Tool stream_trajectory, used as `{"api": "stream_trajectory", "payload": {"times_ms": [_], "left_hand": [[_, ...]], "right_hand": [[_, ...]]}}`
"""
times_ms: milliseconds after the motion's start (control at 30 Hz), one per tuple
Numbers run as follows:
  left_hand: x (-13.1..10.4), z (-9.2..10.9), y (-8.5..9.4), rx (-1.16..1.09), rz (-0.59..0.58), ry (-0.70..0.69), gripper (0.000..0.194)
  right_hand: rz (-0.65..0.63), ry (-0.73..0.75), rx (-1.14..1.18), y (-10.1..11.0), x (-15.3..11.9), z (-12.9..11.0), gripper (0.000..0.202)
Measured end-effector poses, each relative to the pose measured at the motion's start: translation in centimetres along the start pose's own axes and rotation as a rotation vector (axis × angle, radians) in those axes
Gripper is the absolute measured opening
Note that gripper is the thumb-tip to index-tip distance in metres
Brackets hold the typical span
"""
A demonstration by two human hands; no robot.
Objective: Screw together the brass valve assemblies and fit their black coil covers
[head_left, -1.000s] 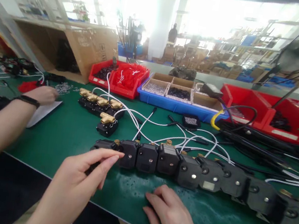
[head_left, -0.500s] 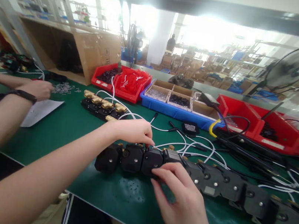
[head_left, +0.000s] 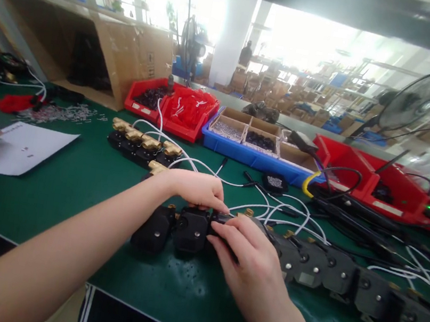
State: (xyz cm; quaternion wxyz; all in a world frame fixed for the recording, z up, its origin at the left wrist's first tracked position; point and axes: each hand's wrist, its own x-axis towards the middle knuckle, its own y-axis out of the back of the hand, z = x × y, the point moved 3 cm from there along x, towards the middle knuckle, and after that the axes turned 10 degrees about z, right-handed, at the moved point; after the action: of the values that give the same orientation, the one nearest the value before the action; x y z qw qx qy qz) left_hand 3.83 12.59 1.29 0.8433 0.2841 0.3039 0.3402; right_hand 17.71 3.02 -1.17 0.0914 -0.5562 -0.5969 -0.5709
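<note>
Reaching across the green table (head_left: 86, 179), over a row of black housings (head_left: 302, 265), now with the right hand (head_left: 255, 253) slid leftward since half a second ago, fingers bent against the front of the third housing (head_left: 218, 217) from the left; with the left hand (head_left: 202, 189) curled down behind, impossible to tell whether grasping. Blocky, dark, mostly covered. Flanked closely, backed by white cables (head_left: 231, 183), open in front toward the near edge

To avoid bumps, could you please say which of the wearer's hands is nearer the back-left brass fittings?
Left: left hand is right of the brass fittings; right hand, farther right and nearer the camera.
</note>
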Motion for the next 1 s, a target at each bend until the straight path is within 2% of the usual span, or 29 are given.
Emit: {"api": "stream_trajectory", "payload": {"times_ms": [133, 300, 533, 767, 1000], "left_hand": [[0.2, 0.2, -0.1, 0.052, 0.003, -0.031, 0.037], [0.3, 0.4, -0.3, 0.116, 0.028, -0.093, 0.04], [0.2, 0.6, -0.3, 0.129, 0.045, -0.078, 0.034], [0.2, 0.6, -0.4, 0.123, 0.05, -0.061, 0.033], [0.3, 0.6, -0.3, 0.108, 0.061, -0.059, 0.041]], "right_hand": [[-0.009, -0.008, -0.017, -0.1, 0.1, 0.1, 0.003], [-0.032, 0.016, -0.061, -0.1, 0.2, 0.1, 0.009], [-0.122, -0.026, 0.048, 0.1, 1.2, 0.6, 0.01], [-0.186, 0.038, 0.039, 0.7, 1.6, 0.7, 0.013], [-0.037, 0.075, -0.055, 0.1, 0.5, 0.5, 0.017]]}}
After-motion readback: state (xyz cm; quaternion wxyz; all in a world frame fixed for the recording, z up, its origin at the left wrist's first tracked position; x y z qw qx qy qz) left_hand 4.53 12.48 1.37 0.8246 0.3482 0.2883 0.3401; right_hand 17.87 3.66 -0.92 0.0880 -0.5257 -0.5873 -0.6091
